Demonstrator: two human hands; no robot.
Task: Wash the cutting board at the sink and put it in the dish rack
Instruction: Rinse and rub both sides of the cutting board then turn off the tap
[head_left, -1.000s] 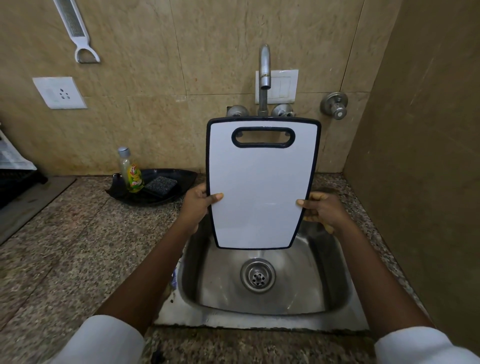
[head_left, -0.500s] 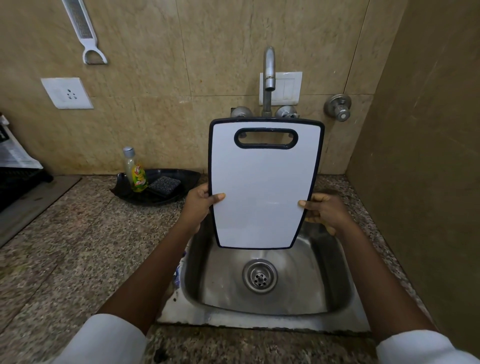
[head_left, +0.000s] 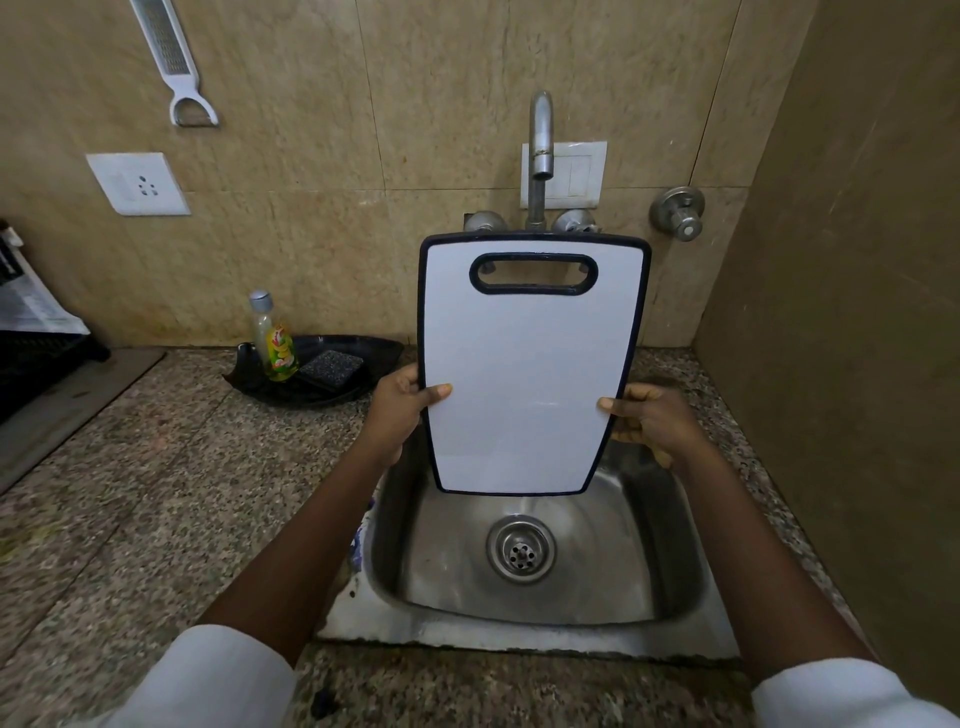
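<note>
Holding the board from both sides, I have my left hand (head_left: 397, 410) clamped on the left edge of the white cutting board (head_left: 530, 374), thumb lying across its front face and fingers hidden behind. The board stands upright over the steel sink (head_left: 519, 639), handle slot up, its lower edge above the drain (head_left: 521, 549) and its top edge just under the tap (head_left: 540, 150). Both grips sit low on the board, so most of it rises above my hands. My right hand (head_left: 652, 423) pinches the right edge the same way, thumb on the front.

Against half a second ago, the board, my hands and my grips look unchanged; only the view has drifted slightly.

Both forearms reach forward from white sleeves, converging over the sink, wrists roughly level. Left of the sink, near the back edge of the granite counter (head_left: 156, 493), a black tray (head_left: 379, 353) carries a dish soap bottle (head_left: 272, 340) and a scrub sponge (head_left: 331, 369). At the counter's far left edge, a black dish rack (head_left: 36, 358) is partly in view.
</note>
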